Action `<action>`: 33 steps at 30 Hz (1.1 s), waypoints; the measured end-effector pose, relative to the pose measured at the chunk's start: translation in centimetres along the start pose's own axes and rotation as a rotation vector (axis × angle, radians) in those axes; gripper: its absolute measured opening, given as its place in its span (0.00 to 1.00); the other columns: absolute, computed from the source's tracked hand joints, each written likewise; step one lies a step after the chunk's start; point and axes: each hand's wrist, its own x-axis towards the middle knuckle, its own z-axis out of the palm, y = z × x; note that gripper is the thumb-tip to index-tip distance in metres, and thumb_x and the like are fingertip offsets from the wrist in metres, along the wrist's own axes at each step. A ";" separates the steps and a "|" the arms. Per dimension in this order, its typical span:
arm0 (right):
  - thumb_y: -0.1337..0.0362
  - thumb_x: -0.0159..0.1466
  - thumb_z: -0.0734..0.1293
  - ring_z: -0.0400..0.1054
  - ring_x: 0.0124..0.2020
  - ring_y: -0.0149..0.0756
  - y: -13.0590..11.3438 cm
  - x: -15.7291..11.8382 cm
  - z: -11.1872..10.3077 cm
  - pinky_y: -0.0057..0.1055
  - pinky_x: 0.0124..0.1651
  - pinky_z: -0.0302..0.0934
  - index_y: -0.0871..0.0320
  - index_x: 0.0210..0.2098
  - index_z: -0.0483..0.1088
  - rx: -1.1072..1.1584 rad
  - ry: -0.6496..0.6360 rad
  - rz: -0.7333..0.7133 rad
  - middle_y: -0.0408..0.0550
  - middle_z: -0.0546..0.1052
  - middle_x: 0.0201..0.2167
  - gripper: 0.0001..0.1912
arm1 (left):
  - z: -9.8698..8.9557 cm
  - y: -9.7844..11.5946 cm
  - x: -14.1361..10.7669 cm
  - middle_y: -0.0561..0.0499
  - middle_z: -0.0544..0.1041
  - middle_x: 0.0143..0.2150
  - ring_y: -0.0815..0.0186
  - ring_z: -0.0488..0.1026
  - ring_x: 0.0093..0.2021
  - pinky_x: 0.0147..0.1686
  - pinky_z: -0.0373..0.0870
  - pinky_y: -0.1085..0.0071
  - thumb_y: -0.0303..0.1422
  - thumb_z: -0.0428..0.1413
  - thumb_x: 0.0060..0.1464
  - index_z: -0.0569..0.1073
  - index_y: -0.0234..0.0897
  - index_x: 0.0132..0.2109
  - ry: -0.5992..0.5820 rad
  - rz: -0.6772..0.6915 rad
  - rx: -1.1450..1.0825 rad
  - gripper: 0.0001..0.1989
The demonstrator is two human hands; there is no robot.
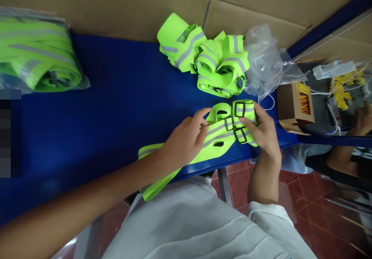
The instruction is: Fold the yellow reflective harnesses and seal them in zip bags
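Observation:
A neon yellow-green reflective strap (222, 137) with grey stripes and black buckles lies along the front edge of the blue table. Its right end is folded into a bundle, and my right hand (260, 129) grips that bundle, thumb on top beside the buckles. My left hand (188, 137) rests over the middle of the strap, thumb and fingers apart, near a raised loop. The strap's loose left end passes under my left wrist and hangs over the table edge.
Behind are a pile of similar straps (209, 57) and clear plastic bags (263, 61). Bagged straps (43, 55) lie at the far left. A small cardboard box (295, 106) stands right, near a white power strip (334, 70). Another person's hand (363, 119) shows at the right edge.

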 end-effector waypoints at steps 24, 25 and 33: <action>0.36 0.44 0.81 0.78 0.45 0.50 0.1 -0.2 -1.8 0.43 0.47 0.74 0.52 0.55 0.75 0.364 0.079 0.013 0.55 0.81 0.50 0.45 | -5.1 0.6 6.4 0.50 0.83 0.45 0.59 0.80 0.46 0.43 0.74 0.69 0.44 0.66 0.52 0.80 0.38 0.47 -0.642 -0.056 -0.491 0.19; 0.35 0.45 0.80 0.78 0.47 0.53 -0.5 0.1 -1.8 0.45 0.49 0.73 0.52 0.54 0.75 0.343 0.063 0.045 0.56 0.81 0.52 0.44 | -4.9 0.6 6.2 0.51 0.83 0.42 0.61 0.79 0.42 0.39 0.72 0.71 0.44 0.65 0.52 0.80 0.39 0.46 -0.629 -0.086 -0.470 0.18; 0.47 0.57 0.78 0.79 0.51 0.50 -1.2 1.8 -0.1 0.47 0.53 0.75 0.52 0.55 0.76 0.451 -0.168 0.160 0.49 0.82 0.52 0.30 | -4.4 -0.1 5.1 0.53 0.76 0.28 0.66 0.68 0.27 0.23 0.57 0.73 0.41 0.57 0.52 0.77 0.37 0.31 -0.532 -0.235 -0.100 0.11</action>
